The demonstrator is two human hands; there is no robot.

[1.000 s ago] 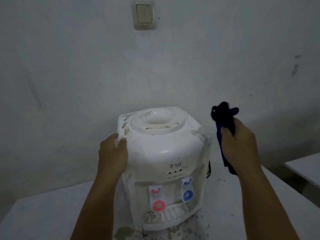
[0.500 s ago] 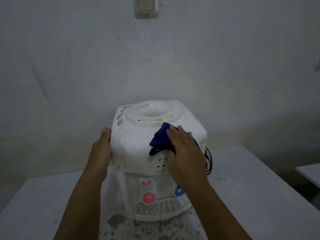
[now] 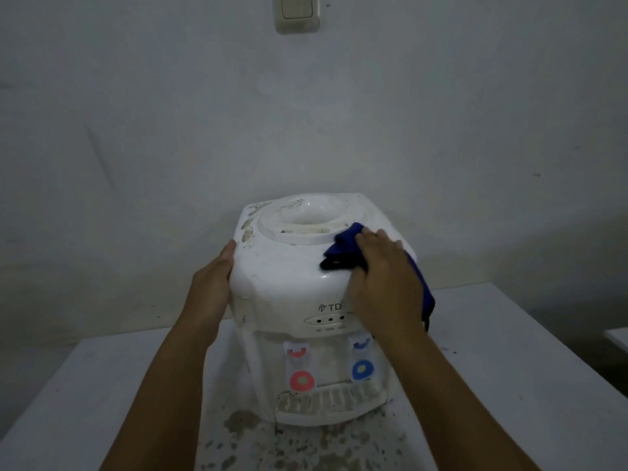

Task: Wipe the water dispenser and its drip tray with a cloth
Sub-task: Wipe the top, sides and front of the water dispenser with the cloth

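Pressing a blue cloth flat onto the water dispenser top, the right hand hides its logo; the left hand, fingers straight, braces its side. Below the hands, drip tray and stained surface; light switch above.

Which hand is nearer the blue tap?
Right. The right hand presses the cloth on the dispenser's top, directly above the blue tap. The left hand rests on the dispenser's far left side.
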